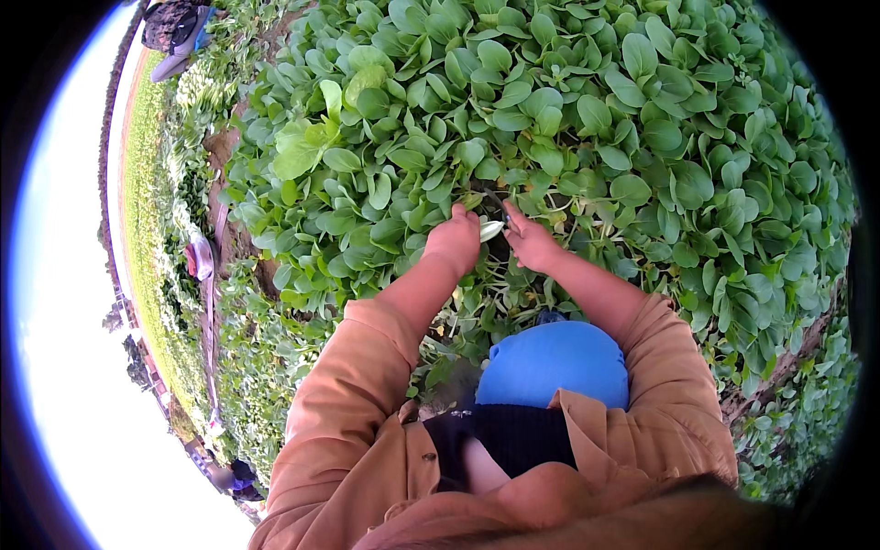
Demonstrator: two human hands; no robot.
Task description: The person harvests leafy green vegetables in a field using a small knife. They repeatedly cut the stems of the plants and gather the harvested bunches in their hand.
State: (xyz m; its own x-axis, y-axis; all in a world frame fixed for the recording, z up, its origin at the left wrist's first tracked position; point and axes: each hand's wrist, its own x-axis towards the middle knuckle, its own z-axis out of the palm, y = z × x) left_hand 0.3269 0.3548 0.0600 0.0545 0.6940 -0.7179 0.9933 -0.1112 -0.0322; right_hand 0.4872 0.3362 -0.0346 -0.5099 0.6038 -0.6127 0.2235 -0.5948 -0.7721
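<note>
Before me grows a dense bed of leafy greens [405, 158] that look like bok choy. My left hand [454, 239] is closed around a bok choy plant, whose pale stem base [491, 230] sticks out towards my right hand. A dark, narrow blade [495, 199], apparently a knife, extends up and left from my right hand [533, 240]; its handle is mostly hidden in the fingers. Both hands are low among the leaves, close together. Beneath them are dark soil and loose, yellowing leaves and stalks [509, 282].
My bent knee in blue trousers [553, 364] is just below the hands. On the left, a furrow borders the bed, with a plastic bag [201, 258] and a pile of pale-stemmed greens [199, 86]. One person [179, 34] bends at upper left; another [240, 478] is at lower left.
</note>
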